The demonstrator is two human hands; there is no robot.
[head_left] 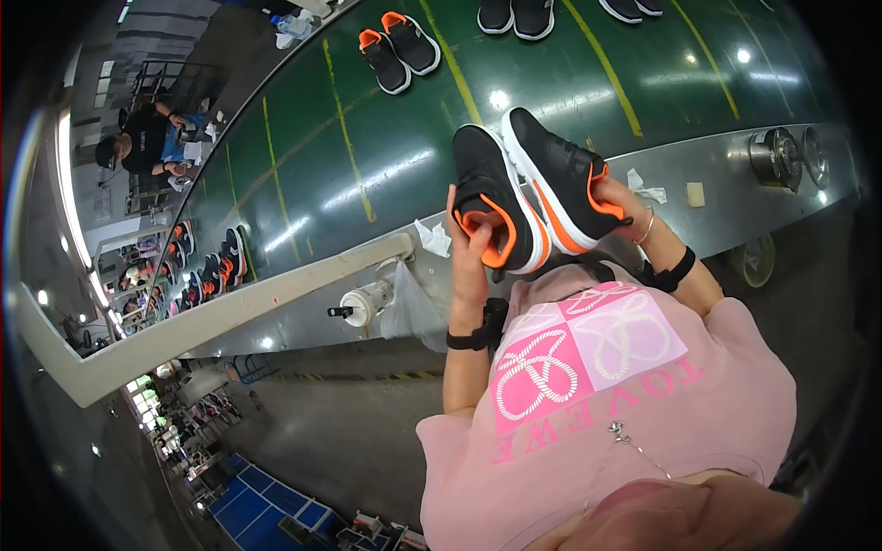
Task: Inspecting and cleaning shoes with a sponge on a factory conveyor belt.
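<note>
I have the left hand (469, 266) partly closed round the heel end of the left shoe (487, 174), thumb inside its orange collar; the right hand (617, 200) grips the right shoe (551, 170) by the heel, its fingers mostly hidden from me. I see both shoes side by side above the steel desk (735, 207). Farther off, another orange-lined pair (415, 44) stands on the green belt (533, 83).

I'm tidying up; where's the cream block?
In the head view, the cream block lies on the metal ledge, just right of crumpled white paper beside the right hand.
</note>
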